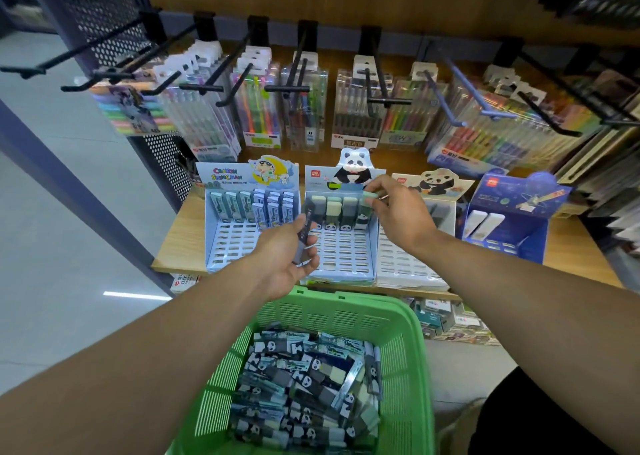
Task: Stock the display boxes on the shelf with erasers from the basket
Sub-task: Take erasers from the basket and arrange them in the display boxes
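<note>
Clearly, stocking is only getting started. At centre left, the cartoon display box (pixel 251 226) is showing one back row filled, its front slots bare. Just right of it, the left hand (pixel 287 257) is gripping a few dark erasers (pixel 304 226); how many is hard to tell. At centre, the right hand (pixel 398 212) is pinching a green eraser (pixel 372 195) over the panda display box (pixel 341 240), which is carrying one back row. Further right, the white display box (pixel 408 264) is partly hidden behind that wrist. At the bottom, the green basket (pixel 408 350) is still sitting heaped with erasers.
</note>
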